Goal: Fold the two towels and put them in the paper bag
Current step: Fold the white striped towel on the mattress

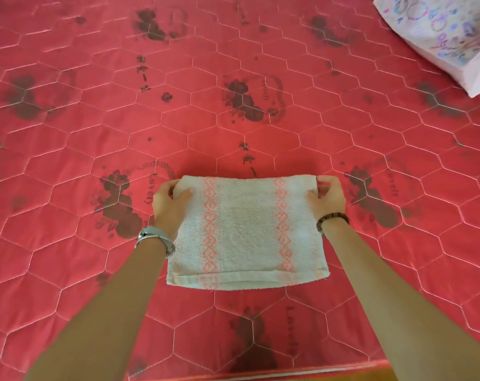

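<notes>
The towel (247, 232) lies folded near the middle of the bed's (68, 105) near edge. The left hand (170, 207) and right hand (328, 199) each pinch a far corner, probably to keep the layers square for another fold. The paper bag (439, 37) sits toward the bed's far right.

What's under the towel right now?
The towel lies folded on the red mattress; its own lower layer peeks out along the near edge. Left hand and right hand grip the far corners. Anything else beneath is covered.
</notes>
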`<state>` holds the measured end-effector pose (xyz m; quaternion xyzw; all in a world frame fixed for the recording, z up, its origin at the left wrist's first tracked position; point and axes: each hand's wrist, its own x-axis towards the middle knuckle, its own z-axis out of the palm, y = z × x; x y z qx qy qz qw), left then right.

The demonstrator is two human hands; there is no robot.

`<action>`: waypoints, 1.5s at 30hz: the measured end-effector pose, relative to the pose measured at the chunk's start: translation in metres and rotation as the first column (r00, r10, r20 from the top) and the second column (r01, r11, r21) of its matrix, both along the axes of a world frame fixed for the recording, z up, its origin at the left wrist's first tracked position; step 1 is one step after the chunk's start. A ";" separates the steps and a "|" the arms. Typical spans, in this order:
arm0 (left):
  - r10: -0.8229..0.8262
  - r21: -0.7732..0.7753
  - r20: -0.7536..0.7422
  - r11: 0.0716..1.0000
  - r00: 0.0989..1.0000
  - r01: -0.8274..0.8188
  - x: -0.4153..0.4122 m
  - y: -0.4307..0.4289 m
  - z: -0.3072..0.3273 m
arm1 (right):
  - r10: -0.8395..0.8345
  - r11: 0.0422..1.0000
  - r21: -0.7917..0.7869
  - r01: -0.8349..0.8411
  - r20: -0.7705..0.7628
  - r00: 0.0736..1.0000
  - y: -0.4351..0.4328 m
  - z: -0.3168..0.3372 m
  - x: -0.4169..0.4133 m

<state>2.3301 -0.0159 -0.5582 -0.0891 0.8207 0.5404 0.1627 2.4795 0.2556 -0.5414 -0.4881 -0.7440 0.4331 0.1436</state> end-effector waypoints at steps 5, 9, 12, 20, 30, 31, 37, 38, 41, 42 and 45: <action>-0.013 -0.024 -0.005 1.000 1.000 0.013 -0.014 0.000 -0.008 | -0.018 0.991 0.130 0.017 0.006 1.000 -0.006 -0.001 -0.013; -0.017 -0.054 0.041 0.998 0.999 0.019 0.002 -0.022 -0.014 | 0.024 0.999 0.046 -0.018 -0.143 0.989 -0.052 0.000 -0.005; 0.002 -0.016 0.123 1.000 0.992 0.000 0.029 -0.038 -0.007 | 0.101 0.983 -0.127 -0.130 -0.211 0.972 -0.098 0.001 0.002; -0.192 0.036 0.204 0.981 0.960 0.188 0.069 -0.066 0.016 | 0.266 0.846 -0.457 -0.273 -0.082 0.961 -0.150 0.001 -0.003; -0.422 0.270 0.057 0.879 0.905 0.393 0.079 0.008 0.090 | 0.532 0.615 -0.607 -0.504 -0.152 0.833 -0.113 0.091 -0.023; -0.457 0.282 0.034 0.858 0.889 0.430 0.083 0.022 0.093 | 0.551 0.619 -0.595 -0.513 -0.136 0.823 -0.106 0.098 -0.023; -0.622 0.397 0.119 0.744 0.774 0.538 0.108 0.092 0.080 | 0.533 0.788 -0.417 -0.452 0.095 0.841 -0.027 0.089 0.006; -0.612 0.340 0.088 0.760 0.786 0.554 0.111 0.097 0.072 | 0.516 0.811 -0.400 -0.427 0.144 0.844 -0.015 0.082 0.012; -0.611 -0.002 -0.025 0.792 0.791 0.611 0.112 0.096 0.041 | 0.473 0.847 -0.390 -0.361 0.244 0.846 0.004 0.062 0.027; -0.661 -0.109 -0.033 0.748 0.750 0.654 0.112 0.092 0.032 | 0.470 0.852 -0.386 -0.355 0.264 0.842 0.007 0.055 0.031; -0.851 -0.378 0.029 0.476 0.524 0.794 0.115 0.078 0.008 | 0.472 0.847 -0.410 -0.339 0.287 0.833 0.006 0.037 0.044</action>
